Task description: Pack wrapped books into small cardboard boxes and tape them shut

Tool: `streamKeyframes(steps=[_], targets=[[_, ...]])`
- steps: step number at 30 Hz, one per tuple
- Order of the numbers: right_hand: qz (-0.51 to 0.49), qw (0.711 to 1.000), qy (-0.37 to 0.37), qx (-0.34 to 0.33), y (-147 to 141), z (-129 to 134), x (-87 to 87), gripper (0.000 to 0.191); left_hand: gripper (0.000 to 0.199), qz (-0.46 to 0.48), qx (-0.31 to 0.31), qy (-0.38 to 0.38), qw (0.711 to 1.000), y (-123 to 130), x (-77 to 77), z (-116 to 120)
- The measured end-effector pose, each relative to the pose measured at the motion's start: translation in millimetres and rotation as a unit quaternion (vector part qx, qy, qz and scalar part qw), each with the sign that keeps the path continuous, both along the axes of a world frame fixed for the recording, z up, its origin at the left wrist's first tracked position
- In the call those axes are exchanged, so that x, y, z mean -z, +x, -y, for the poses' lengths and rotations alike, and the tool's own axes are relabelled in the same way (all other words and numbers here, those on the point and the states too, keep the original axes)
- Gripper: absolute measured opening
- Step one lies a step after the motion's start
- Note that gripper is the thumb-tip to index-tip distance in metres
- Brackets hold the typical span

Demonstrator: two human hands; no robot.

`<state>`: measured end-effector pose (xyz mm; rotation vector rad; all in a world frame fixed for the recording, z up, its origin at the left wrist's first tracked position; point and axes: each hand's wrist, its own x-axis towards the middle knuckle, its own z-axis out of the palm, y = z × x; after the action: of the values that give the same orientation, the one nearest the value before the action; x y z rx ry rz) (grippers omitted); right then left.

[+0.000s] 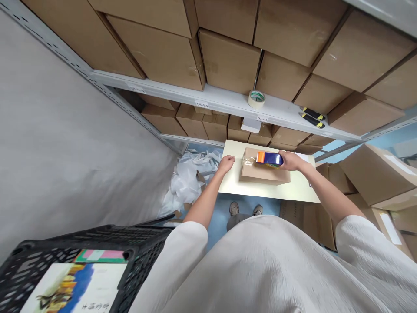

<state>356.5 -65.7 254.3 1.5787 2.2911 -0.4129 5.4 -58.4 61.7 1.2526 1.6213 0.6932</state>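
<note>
A small closed cardboard box [265, 174] lies on a pale yellow board [234, 184] in front of me. Clear tape [249, 160] shines at the left end of its top. My right hand [290, 161] is wrapped round the end of a blue and orange tape dispenser [271, 158], which is over the top of the box. To the left of the box, apart from it, my left hand [226, 164] is closed above the board. Whether anything is in those fingers is too small to make out.
Cardboard boxes [228, 56] fill the shelves ahead. On the shelf edge sit a tape roll [256, 99] and two black-yellow cutters [312, 118]. White plastic wrap [189, 178] lies at left, a black crate [140, 248] with books nearer me, more boxes [374, 178] at right.
</note>
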Motion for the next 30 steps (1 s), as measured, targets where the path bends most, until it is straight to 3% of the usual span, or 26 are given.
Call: streamKeyframes(steps=[5,11,17,25,30], targets=[[0.035,0.999,-0.002,0.0,-9.0,0.1,-6.0,0.044,0.028,-0.01,0.009,-0.016,1.0,11.0,17.1,3.2],[0.038,0.999,0.003,0.01,-4.9,-0.5,-0.1,0.046,0.028,-0.013,0.032,-0.023,0.999,31.1,26.9,9.4],[0.037,0.999,0.008,0.012,-2.8,-0.2,5.2,0.045,0.033,-0.066,0.065,-0.047,0.995,43.9,25.1,11.9],[0.044,0.999,0.001,0.021,-8.0,0.4,1.7,0.046,0.042,-0.148,0.1,-0.067,0.982,52.4,11.7,12.7],[0.036,0.999,0.0,0.031,-6.7,-0.1,3.0,0.047,0.04,-0.124,0.043,-0.088,0.987,44.3,13.0,14.0]])
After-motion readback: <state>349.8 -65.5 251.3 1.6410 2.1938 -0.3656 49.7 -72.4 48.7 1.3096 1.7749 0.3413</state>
